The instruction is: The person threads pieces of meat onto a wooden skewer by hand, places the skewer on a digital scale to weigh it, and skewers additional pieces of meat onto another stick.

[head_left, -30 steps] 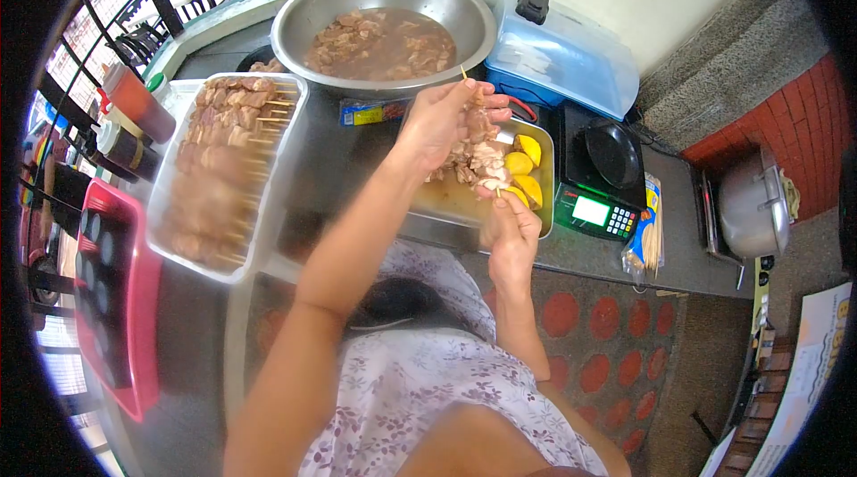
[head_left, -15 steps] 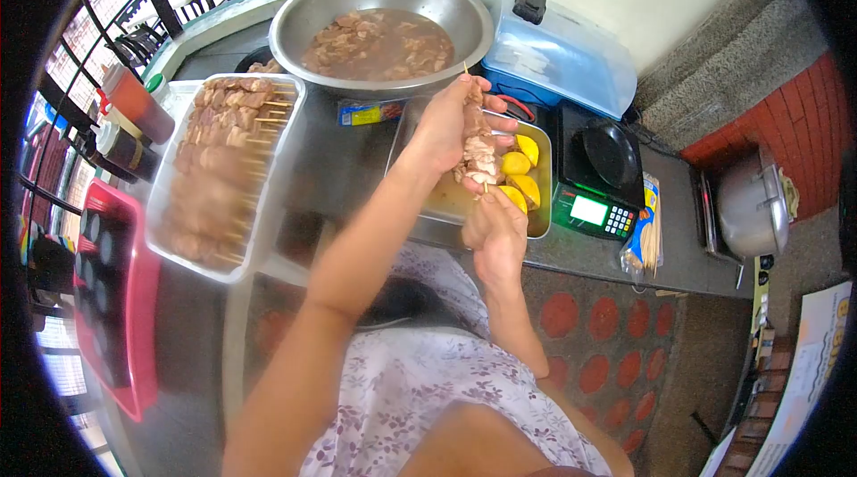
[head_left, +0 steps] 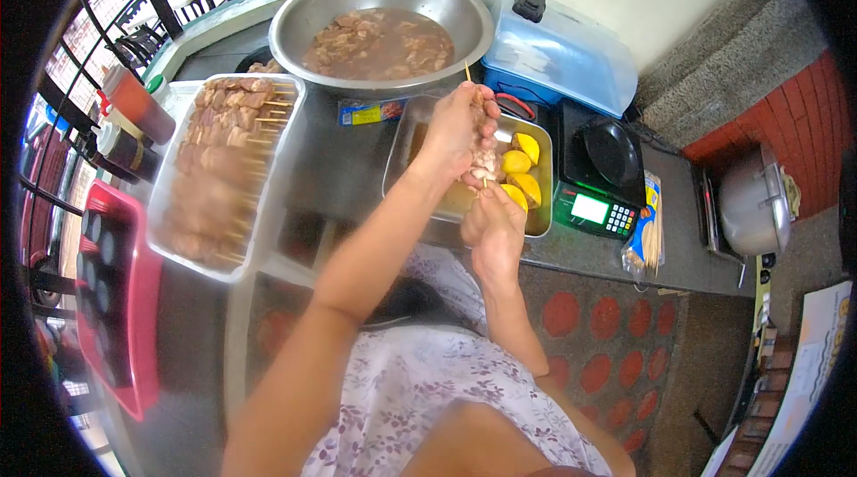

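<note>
Over a metal tray (head_left: 546,209), my left hand (head_left: 453,131) is closed around the upper part of a skewer of raw meat (head_left: 485,161). The skewer's bare tip sticks up past its fingers, towards the large basin. Below it, my right hand (head_left: 496,225) pinches the lower end of the stick. Between the two hands some pale meat shows; the rest lies hidden behind the left fingers. Several yellow citrus pieces (head_left: 516,162) lie in the tray beside the hands.
A steel basin (head_left: 287,31) of meat in liquid stands behind. Left are a white tray (head_left: 298,107) of finished skewers, sauce bottles (head_left: 138,102) and a pink tray (head_left: 141,316). On the right are a blue lidded box (head_left: 562,58), a digital scale (head_left: 596,209) and packed sticks (head_left: 652,227).
My left hand's fingers have folded from spread to closed around the upper meat, covering more of it. My right hand stays at the stick's lower end.
</note>
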### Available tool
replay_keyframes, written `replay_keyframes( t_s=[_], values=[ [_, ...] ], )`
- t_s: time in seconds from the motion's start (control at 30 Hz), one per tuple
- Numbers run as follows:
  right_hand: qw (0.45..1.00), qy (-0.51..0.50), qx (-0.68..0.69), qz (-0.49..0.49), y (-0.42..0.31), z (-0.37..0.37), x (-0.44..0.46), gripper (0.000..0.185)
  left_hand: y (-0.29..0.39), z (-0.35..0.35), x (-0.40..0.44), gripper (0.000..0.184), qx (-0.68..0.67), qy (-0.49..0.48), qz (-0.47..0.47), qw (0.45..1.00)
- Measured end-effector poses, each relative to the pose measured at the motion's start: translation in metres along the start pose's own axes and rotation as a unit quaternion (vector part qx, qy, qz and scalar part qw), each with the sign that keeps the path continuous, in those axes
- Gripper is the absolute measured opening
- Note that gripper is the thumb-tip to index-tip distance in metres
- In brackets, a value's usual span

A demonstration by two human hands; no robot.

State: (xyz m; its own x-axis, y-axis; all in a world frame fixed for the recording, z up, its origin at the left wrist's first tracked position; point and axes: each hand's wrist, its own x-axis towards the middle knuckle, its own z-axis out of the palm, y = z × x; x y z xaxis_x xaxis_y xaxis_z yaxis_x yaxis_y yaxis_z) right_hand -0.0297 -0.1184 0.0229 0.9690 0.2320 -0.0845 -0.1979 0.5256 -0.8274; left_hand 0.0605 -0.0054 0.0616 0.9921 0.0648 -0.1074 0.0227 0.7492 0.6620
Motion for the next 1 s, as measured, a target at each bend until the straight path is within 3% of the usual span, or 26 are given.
replay_keyframes(
  t_s=[0.1,0.2,0.37,0.67,0.8,0.87,1.0],
  values=[
    [1.000,0.011,-0.012,-0.009,-0.002,0.002,0.002,0.016,0.007,-0.001,-0.001,0.028,0.014,-0.023,-0.005,1.000],
    [0.998,0.021,-0.044,-0.033,-0.006,-0.002,0.005,0.031,0.017,0.007,-0.008,0.031,-0.048,-0.037,-0.057,0.997],
    [0.999,0.007,-0.029,-0.015,-0.009,-0.006,0.004,0.030,0.007,-0.022,-0.009,0.035,0.036,-0.152,-0.107,0.982],
    [0.999,0.004,-0.049,0.001,-0.011,-0.009,0.004,0.027,0.019,-0.023,-0.008,0.034,0.093,-0.122,-0.073,0.985],
    [0.999,-0.010,-0.041,0.000,-0.011,-0.010,0.003,0.027,0.017,-0.021,-0.006,0.033,0.056,-0.109,-0.080,0.989],
    [0.998,-0.019,-0.056,-0.008,-0.010,-0.010,0.004,0.027,0.009,-0.017,-0.007,0.030,0.079,-0.075,0.007,0.994],
    [0.987,0.026,-0.148,-0.049,-0.006,-0.016,0.006,0.024,0.007,-0.012,-0.008,0.038,0.260,-0.009,0.083,0.962]
  ],
)
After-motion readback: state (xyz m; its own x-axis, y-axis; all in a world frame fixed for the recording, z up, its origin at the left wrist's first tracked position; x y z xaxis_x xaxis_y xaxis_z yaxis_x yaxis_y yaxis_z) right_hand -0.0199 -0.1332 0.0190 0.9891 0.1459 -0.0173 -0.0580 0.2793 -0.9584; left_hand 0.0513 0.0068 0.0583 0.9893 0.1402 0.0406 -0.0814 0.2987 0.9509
